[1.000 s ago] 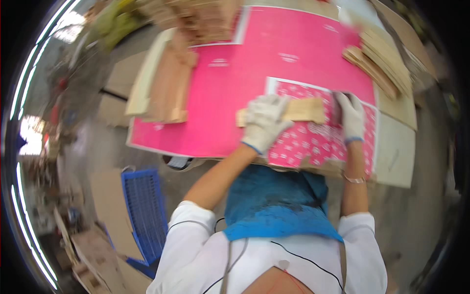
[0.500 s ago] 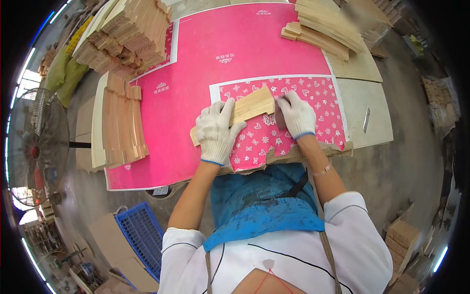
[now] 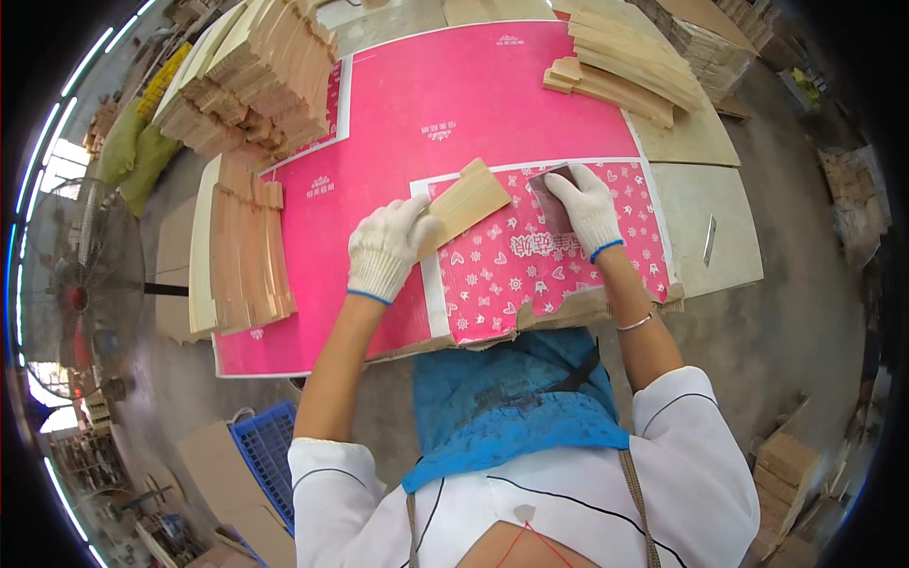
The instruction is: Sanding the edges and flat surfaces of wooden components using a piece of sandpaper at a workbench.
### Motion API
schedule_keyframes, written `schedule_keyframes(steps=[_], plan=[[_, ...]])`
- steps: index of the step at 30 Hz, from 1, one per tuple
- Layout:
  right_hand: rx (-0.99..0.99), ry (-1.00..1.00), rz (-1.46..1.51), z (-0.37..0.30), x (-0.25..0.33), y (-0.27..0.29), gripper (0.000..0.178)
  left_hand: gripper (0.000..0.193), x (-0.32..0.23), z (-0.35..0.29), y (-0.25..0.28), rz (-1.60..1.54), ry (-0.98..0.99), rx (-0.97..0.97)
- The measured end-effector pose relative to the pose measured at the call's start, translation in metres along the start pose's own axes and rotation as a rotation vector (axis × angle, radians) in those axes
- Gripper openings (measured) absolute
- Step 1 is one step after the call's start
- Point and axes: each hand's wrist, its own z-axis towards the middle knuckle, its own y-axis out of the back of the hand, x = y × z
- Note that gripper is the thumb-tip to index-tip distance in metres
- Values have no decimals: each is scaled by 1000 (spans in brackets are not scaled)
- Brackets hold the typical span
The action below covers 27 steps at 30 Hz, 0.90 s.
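A pale shaped wooden piece (image 3: 466, 204) slants over the pink patterned sheet, its notched end pointing away from me. My left hand (image 3: 386, 244), in a white knitted glove, grips its near end, and the fingers cover that end. In my gloved right hand (image 3: 586, 208) is a dark brownish sheet of sandpaper (image 3: 551, 203), pinched between thumb and fingers. The sandpaper is apart from the wood, to its right, over the patterned sheet (image 3: 530, 289).
Stacks of similar wooden pieces stand at the left (image 3: 237, 251), far left (image 3: 251, 80) and far right (image 3: 630, 66). A utility knife (image 3: 709, 240) lies on the board at right. A fan (image 3: 80, 284) and a blue crate (image 3: 270, 454) are on the left.
My left hand has moved left with the wooden piece, which has turned to a steeper slant. My right hand has drawn the sandpaper away from the wood's edge, and its face now shows.
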Motion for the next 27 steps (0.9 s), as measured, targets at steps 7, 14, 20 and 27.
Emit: schedule_keyframes(steps=[7,14,20,27], plan=[[89,101,-192,55,18,-46,40,71,-9,-12,-26,76,38,-37],[159,145,-698,31,8,-59,31,67,-5,-16,-34,5,71,-109],[257,123,-608,-12,4,-9,30,69,-1,-18,-32,14,120,-82],[267,142,93,11,30,-36,28,69,-14,-36,-5,-268,130,-73]])
